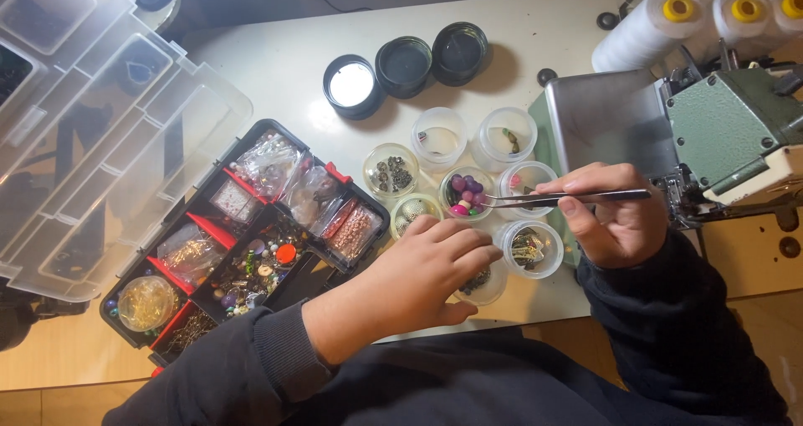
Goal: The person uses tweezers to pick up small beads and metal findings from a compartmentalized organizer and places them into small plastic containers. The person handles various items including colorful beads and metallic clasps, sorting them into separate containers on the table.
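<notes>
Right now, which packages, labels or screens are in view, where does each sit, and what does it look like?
No labels or screens show.
Small bags: clear plastic, crumpled, in the black and red organizer box, lower left.
Jars: small, round, clear, clustered mid-table; right hand holds tweezers over them, left hand rests beside.
Lids: three, black, round, above the jars.

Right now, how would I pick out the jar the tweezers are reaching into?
Start at the green sewing machine on the right; a cluster of small clear round jars sits just left of it. The tweezers in the right hand point at the jar of beads, the only one filled with purple and pink balls.
</notes>
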